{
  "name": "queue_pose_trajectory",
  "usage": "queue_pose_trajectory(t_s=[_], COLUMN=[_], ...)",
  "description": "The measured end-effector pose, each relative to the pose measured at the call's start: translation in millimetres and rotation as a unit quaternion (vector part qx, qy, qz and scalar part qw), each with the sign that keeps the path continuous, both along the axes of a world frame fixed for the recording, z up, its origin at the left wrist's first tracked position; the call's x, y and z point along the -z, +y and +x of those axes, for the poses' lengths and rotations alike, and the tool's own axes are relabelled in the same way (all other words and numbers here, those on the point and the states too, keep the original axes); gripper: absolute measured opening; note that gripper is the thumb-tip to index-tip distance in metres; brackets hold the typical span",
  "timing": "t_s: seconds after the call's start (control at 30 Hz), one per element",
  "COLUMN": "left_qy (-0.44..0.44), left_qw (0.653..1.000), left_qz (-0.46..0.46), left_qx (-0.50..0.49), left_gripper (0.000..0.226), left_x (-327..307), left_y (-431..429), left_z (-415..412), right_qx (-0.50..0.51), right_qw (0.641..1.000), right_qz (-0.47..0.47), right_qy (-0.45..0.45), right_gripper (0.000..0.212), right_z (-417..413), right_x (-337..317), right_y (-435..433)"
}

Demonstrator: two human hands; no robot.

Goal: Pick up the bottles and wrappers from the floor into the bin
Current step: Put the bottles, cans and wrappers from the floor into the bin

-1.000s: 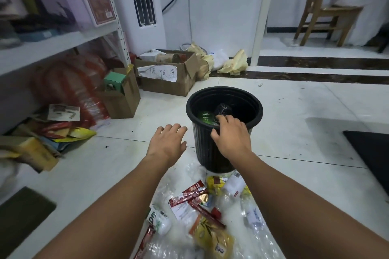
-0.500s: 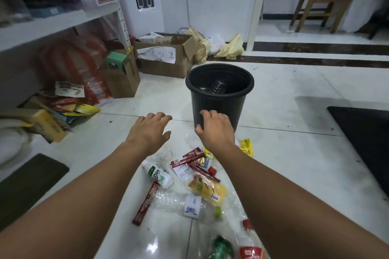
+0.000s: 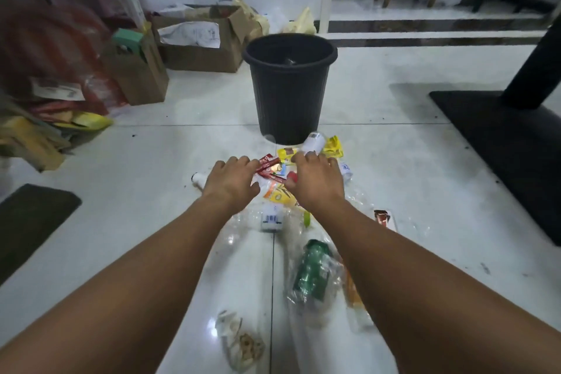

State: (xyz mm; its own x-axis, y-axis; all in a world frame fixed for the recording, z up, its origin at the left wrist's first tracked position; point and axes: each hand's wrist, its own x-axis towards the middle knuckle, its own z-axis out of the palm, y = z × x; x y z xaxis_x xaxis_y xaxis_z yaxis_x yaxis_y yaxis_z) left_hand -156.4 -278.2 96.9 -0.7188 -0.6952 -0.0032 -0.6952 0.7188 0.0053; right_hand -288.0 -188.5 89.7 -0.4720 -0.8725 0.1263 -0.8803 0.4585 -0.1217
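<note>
1. Both hands hover loose-fingered over the litter, holding nothing yet: left hand [image 3: 232, 184] at the red wrappers [image 3: 268, 164], right hand [image 3: 315, 184] by the white bottle [image 3: 314, 141].
2. I'd bunch the flat wrappers together before lifting, since they probably slide on the floor [image 3: 145, 167].
3. The bin [image 3: 290, 94] sits just behind, so it's a short lift.
</note>
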Motion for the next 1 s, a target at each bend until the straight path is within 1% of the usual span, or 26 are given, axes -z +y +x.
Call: queue_pose_trajectory(t_s=[0.07, 0.2, 0.33, 0.5, 0.6, 0.7, 0.77, 0.83, 0.9, 0.93, 0.97, 1.0], left_qy=[-0.005, -0.023, -0.041, -0.101, -0.129, -0.137, -0.133, -0.116, -0.095, -0.084, -0.071, -0.064], left_qw=[1.000, 0.999, 0.996, 0.987, 0.978, 0.966, 0.968, 0.973, 0.971, 0.966, 0.962, 0.960], left_qz=[0.010, 0.031, 0.069, 0.110, 0.149, 0.197, 0.187, 0.170, 0.194, 0.222, 0.247, 0.261], left_qx=[-0.004, -0.011, -0.034, -0.053, -0.064, -0.095, -0.102, -0.108, -0.105, -0.099, -0.088, -0.076], left_gripper=[0.042, 0.042, 0.042, 0.046, 0.057, 0.080, 0.088, 0.085, 0.076, 0.067, 0.053, 0.032], left_x=[11.6, 35.6, 67.3, 115.2, 144.5, 162.5, 167.1, 169.7, 171.7, 171.7, 171.1, 169.3], left_y=[15.0, 42.4, 65.5, 101.7, 127.7, 146.0, 153.5, 158.6, 159.5, 158.8, 157.7, 156.3], left_z=[9.0, 25.8, 49.0, 85.6, 101.7, 107.0, 105.5, 103.6, 102.7, 102.2, 101.3, 100.6], right_qx=[0.000, -0.011, -0.029, -0.048, -0.054, -0.061, -0.059, -0.053, -0.045, -0.043, -0.043, -0.042], right_qw=[1.000, 1.000, 0.999, 0.998, 0.998, 0.997, 0.997, 0.998, 0.998, 0.998, 0.998, 0.998], right_qz=[0.017, 0.026, 0.035, 0.039, 0.040, 0.049, 0.049, 0.044, 0.042, 0.044, 0.048, 0.052], right_qy=[0.003, 0.012, -0.005, -0.002, -0.010, -0.008, -0.008, -0.011, -0.014, -0.013, -0.013, -0.013], right_gripper=[0.050, 0.049, 0.050, 0.048, 0.048, 0.049, 0.050, 0.050, 0.048, 0.048, 0.047, 0.047], right_z=[9.3, 25.0, 40.4, 54.3, 55.8, 52.7, 49.7, 47.8, 47.4, 47.0, 46.4, 45.3], right_x=[6.1, 13.2, 24.6, 35.5, 39.1, 44.4, 46.4, 47.3, 48.4, 49.3, 50.4, 51.5], right_y=[16.5, 41.9, 54.4, 53.2, 51.5, 50.9, 51.0, 51.5, 53.6, 55.3, 57.5, 59.9])
